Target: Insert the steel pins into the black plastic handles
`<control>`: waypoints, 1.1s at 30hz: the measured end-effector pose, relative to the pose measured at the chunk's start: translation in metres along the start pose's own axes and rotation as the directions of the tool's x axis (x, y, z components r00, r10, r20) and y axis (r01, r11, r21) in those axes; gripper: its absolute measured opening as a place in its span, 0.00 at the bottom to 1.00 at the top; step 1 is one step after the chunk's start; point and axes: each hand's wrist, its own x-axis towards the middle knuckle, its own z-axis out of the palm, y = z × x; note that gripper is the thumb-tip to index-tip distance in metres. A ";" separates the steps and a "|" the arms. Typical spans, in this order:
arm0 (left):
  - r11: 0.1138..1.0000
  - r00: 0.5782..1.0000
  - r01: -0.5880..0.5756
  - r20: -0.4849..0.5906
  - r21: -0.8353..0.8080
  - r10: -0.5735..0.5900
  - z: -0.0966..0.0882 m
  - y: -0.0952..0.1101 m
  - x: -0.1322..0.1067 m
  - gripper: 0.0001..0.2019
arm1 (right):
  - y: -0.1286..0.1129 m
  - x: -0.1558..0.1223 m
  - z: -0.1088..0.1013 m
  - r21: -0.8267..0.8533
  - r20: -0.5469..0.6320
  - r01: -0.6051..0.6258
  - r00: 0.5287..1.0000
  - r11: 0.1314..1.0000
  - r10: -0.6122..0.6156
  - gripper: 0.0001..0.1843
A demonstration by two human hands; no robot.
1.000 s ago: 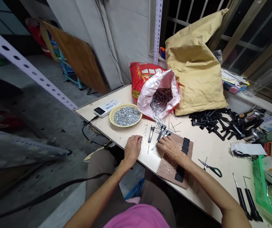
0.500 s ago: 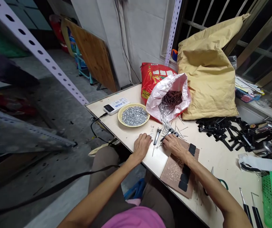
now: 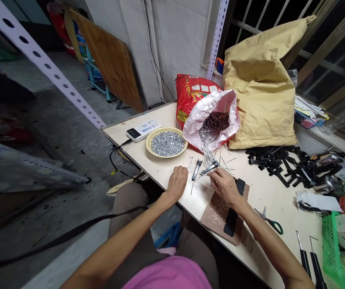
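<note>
My left hand (image 3: 177, 184) rests at the table's front edge, its fingers curled closed; whatever is in them is hidden. Small metal pieces (image 3: 190, 165) lie scattered just past its fingertips. To their right is a black plastic clip (image 3: 196, 168) with a thin metal rod pointing toward me. A second black clip (image 3: 210, 167) lies slanted beside the pile of metal rods (image 3: 211, 156). Just short of that clip hovers my right hand (image 3: 225, 186), fingers bent but loosely apart, nothing visible in them. Under its wrist is a brown board (image 3: 216, 216) with black pads (image 3: 231, 222).
A yellow plate (image 3: 149, 150) of small metal pieces stands left. Behind are an open red bag (image 3: 190, 94) of rods and a tall tan sack (image 3: 259, 100). Black clips (image 3: 277, 160), scissors (image 3: 270, 220), hooked tools (image 3: 313, 257) and a green basket (image 3: 329, 245) lie right.
My right hand has drawn back from the second black clip, which now lies uncovered on the table. My left hand has shifted slightly away from the small metal pieces.
</note>
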 end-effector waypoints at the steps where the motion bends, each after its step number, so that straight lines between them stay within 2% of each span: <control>1: 0.992 0.999 0.032 -0.007 -0.124 -0.033 -0.003 0.000 0.000 0.08 | -0.006 -0.003 -0.001 0.070 -0.016 -0.054 0.998 0.996 0.055 0.13; 2: 0.959 0.997 0.074 0.006 -0.273 -0.075 -0.006 0.000 0.000 0.07 | -0.012 -0.006 -0.002 0.138 -0.026 -0.100 0.994 0.985 0.104 0.14; 3: 0.891 0.992 0.128 0.045 -0.436 -0.121 -0.009 0.000 -0.001 0.06 | -0.018 -0.008 -0.002 0.201 -0.031 -0.137 0.989 0.970 0.146 0.14; 4: 0.780 0.981 0.196 0.110 -0.595 -0.163 -0.012 0.002 -0.001 0.05 | -0.024 -0.009 -0.002 0.256 -0.033 -0.166 0.983 0.952 0.180 0.15; 6: 0.465 0.935 0.352 0.288 -0.812 -0.206 -0.018 0.006 -0.002 0.07 | -0.034 -0.010 -0.001 0.337 -0.039 -0.208 0.971 0.918 0.235 0.15; 8: 0.162 0.878 0.468 0.436 -0.869 -0.199 -0.023 0.013 -0.004 0.11 | -0.043 -0.010 -0.001 0.367 -0.043 -0.244 0.960 0.898 0.278 0.15; 9: 0.051 0.855 0.500 0.482 -0.865 -0.192 -0.025 0.017 -0.006 0.13 | -0.046 -0.009 -0.001 0.364 -0.048 -0.261 0.954 0.894 0.297 0.15; 11: -0.088 0.824 0.531 0.537 -0.843 -0.177 -0.027 0.024 -0.009 0.14 | -0.049 -0.009 -0.001 0.328 -0.039 -0.292 0.946 0.898 0.322 0.15; 13: -0.156 0.817 0.532 0.553 -0.832 -0.164 -0.028 0.030 -0.012 0.14 | -0.050 -0.010 -0.002 0.281 -0.015 -0.314 0.944 0.907 0.331 0.15; 18: -0.224 0.810 0.516 0.556 -0.827 -0.188 -0.030 0.039 -0.016 0.15 | -0.051 -0.012 -0.008 0.174 0.043 -0.331 0.944 0.927 0.328 0.15; 22: -0.201 0.816 0.511 0.545 -0.836 -0.193 -0.032 0.042 -0.016 0.16 | -0.053 -0.013 -0.012 0.083 0.059 -0.337 0.941 0.938 0.333 0.15; 25: -0.125 0.840 0.487 0.502 -0.865 -0.204 -0.031 0.043 -0.017 0.18 | -0.053 -0.016 -0.009 0.033 0.026 -0.331 0.943 0.943 0.331 0.13; 29: 0.033 0.885 0.434 0.419 -0.901 -0.205 -0.027 0.046 -0.021 0.18 | -0.052 -0.022 -0.002 -0.002 -0.076 -0.354 0.933 0.935 0.352 0.10; 33: 0.160 0.923 0.357 0.321 -0.920 -0.212 -0.024 0.050 -0.024 0.17 | -0.052 -0.027 0.001 0.003 -0.096 -0.382 0.920 0.924 0.380 0.12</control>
